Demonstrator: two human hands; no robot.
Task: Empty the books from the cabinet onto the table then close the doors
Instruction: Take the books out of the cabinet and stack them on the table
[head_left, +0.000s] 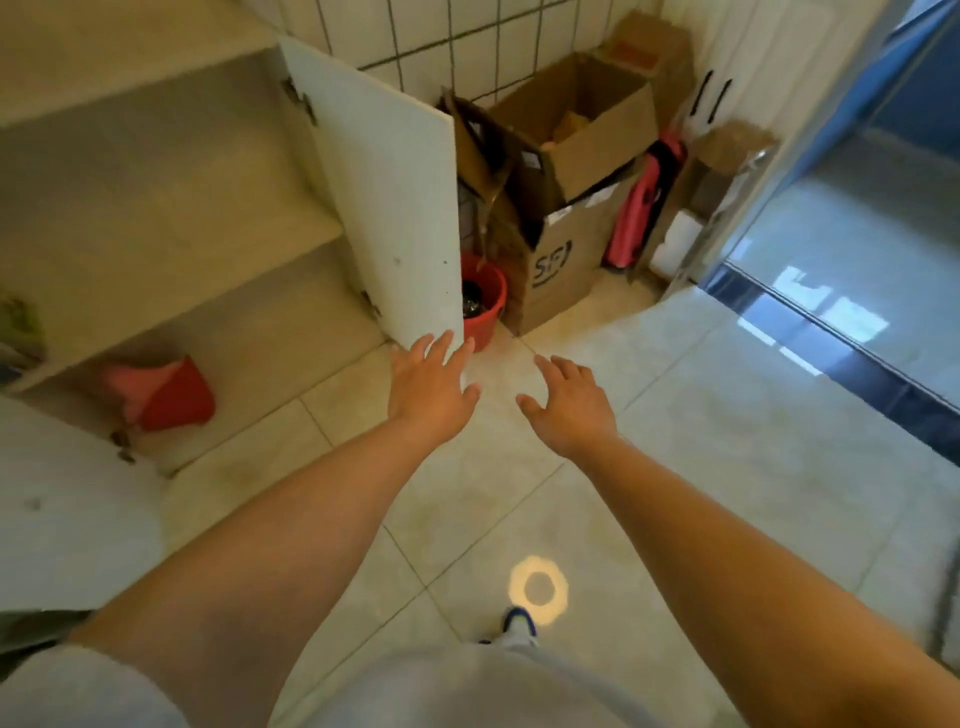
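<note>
Blurred red object in cabinet

1. A utility or storage corner of a tiled building.
2. The low white open cabinet stands against the white square-tiled wall.
3. Just right of the cabinet: stacked brown cardboard boxes and a red plastic bucket on the glossy pale tiled floor.

Cabinet left, door swung out; bucket, boxes right behind door.
</note>
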